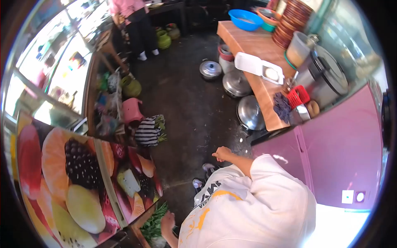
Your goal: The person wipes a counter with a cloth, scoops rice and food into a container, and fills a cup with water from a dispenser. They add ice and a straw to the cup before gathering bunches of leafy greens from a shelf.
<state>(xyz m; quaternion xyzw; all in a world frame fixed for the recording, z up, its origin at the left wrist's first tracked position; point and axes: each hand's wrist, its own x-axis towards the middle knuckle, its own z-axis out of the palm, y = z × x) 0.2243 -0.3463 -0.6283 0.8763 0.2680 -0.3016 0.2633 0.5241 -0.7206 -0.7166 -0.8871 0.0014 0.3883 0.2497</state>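
My right hand (223, 154) is held out over the dark floor, its fingers curled together with nothing visible in them. Low in the view, my left hand (168, 223) is beside a bunch of leafy greens (154, 223); it is blurred, and whether its fingers hold anything is unclear. The greens lie in a wooden-edged space next to the fruit-printed panels (82, 182). A striped bag (147, 131) with green stalks poking out rests farther off on the floor.
A pink fridge (339, 144) stands at right, beside an orange-covered table (264, 97) with an open white foam box (250, 64). Lidded pots (251, 112) line its floor edge. A pink stool (131, 110) and green gas cylinders (163, 40) are at left and back. Another person (138, 29) stands at the back.
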